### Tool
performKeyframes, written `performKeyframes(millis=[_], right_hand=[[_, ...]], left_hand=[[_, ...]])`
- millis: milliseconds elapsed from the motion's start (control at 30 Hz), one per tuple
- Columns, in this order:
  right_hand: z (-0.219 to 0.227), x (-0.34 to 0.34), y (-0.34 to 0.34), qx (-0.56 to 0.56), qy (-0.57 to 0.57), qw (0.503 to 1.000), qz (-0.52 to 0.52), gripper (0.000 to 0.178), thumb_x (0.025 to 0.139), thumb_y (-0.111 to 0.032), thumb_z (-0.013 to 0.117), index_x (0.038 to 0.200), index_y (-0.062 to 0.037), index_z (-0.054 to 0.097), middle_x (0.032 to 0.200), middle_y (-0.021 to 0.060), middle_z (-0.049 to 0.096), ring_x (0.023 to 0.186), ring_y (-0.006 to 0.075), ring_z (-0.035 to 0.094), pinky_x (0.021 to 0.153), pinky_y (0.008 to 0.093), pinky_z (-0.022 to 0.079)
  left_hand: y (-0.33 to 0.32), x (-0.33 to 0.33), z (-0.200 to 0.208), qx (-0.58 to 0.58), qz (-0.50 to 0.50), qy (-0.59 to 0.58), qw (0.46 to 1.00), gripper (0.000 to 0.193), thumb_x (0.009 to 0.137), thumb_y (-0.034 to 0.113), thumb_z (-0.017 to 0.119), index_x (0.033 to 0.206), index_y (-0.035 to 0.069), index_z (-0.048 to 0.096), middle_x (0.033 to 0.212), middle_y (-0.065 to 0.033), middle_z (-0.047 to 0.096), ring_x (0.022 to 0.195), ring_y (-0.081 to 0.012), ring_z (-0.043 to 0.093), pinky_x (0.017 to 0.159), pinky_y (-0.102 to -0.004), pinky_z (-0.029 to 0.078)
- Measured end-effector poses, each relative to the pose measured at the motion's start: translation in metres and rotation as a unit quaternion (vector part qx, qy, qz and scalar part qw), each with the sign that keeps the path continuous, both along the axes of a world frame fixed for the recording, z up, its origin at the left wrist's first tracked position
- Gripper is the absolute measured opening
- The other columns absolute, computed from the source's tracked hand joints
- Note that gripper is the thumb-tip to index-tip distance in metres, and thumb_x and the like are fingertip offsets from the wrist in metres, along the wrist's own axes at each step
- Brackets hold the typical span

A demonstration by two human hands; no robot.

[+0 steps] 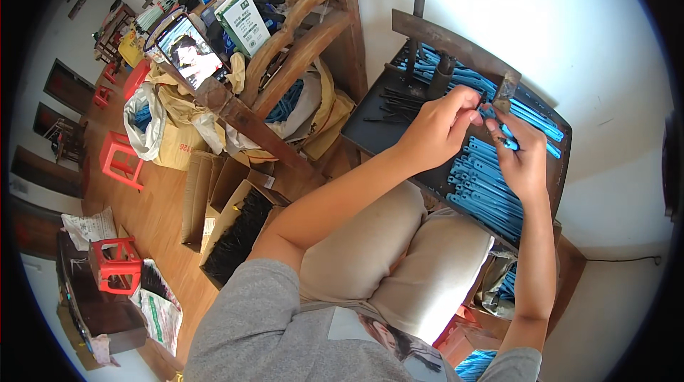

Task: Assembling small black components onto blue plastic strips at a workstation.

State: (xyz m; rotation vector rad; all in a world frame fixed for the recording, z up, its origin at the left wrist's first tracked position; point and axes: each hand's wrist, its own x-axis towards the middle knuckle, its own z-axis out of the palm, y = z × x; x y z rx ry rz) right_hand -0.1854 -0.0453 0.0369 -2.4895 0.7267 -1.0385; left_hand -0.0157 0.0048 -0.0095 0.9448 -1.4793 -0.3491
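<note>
My left hand (440, 128) and my right hand (524, 156) meet over a dark tray (370, 129) that rests above my knees. The right hand grips a blue plastic strip (507, 141). The left hand pinches a thin black pin (483, 101) at the strip's end, fingertips touching the right hand's. A heap of blue plastic strips (484, 190) fills the tray's right side, and loose black pins (399, 104) lie at its left. A small metal press (504, 91) stands just behind the hands.
A phone (189, 51) with a lit screen leans on a wooden chair (285, 61) stacked with boxes and bags. Cardboard boxes (228, 229), one full of black pins, sit on the wooden floor. Red stools (117, 158) stand at left. A white wall is at right.
</note>
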Motion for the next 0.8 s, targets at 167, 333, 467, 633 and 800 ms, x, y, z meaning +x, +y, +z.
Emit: performKeyframes(millis=[167,333,467,633,800], right_hand=[[-0.002,-0.003,-0.001,-0.017,-0.034,0.999,-0.011,0.020,0.082,-0.001,0.069,0.101,0.0055,0.065,0.086,0.0191,0.068,0.070,0.0247,0.064,0.069,0.0286,0.049],[-0.003,-0.007,0.002,-0.033,-0.057,0.998,-0.005,0.024,0.078,0.002,0.070,0.100,0.0065,0.064,0.088,0.0205,0.068,0.072,0.0267,0.066,0.070,0.0301,0.050],[-0.004,-0.008,0.000,-0.019,-0.056,0.998,0.002,0.026,0.074,0.007,0.068,0.101,0.0062,0.064,0.084,0.0188,0.067,0.071,0.0268,0.066,0.068,0.0288,0.051],[-0.010,-0.007,-0.005,-0.055,-0.060,0.997,0.001,0.022,0.077,0.002,0.071,0.098,0.0043,0.065,0.083,0.0178,0.068,0.070,0.0251,0.067,0.066,0.0293,0.051],[-0.010,-0.005,-0.007,-0.080,-0.074,0.994,-0.025,0.024,0.077,0.000,0.074,0.099,0.0031,0.067,0.087,0.0170,0.070,0.069,0.0213,0.067,0.065,0.0281,0.052]], left_hand=[[-0.001,0.000,0.005,0.004,0.000,0.005,1.000,0.012,0.093,-0.003,0.053,0.104,-0.002,0.050,0.089,-0.0128,0.068,0.084,-0.0161,0.069,0.070,-0.0256,0.052],[-0.002,0.000,0.014,0.003,-0.014,0.013,1.000,0.011,0.093,-0.003,0.053,0.103,-0.002,0.050,0.090,-0.0114,0.069,0.083,-0.0113,0.066,0.067,-0.0225,0.050],[-0.004,0.000,0.014,0.033,-0.027,0.026,0.999,0.011,0.093,-0.003,0.054,0.104,-0.002,0.051,0.091,-0.0110,0.069,0.085,-0.0100,0.065,0.068,-0.0220,0.050],[-0.008,-0.003,0.006,0.043,-0.029,0.012,0.999,0.011,0.091,-0.005,0.053,0.102,-0.002,0.053,0.088,-0.0159,0.070,0.086,-0.0234,0.071,0.067,-0.0291,0.054],[-0.007,-0.003,0.008,0.056,-0.035,0.014,0.998,0.012,0.092,-0.002,0.054,0.103,-0.002,0.052,0.088,-0.0148,0.070,0.086,-0.0206,0.071,0.067,-0.0275,0.054]])
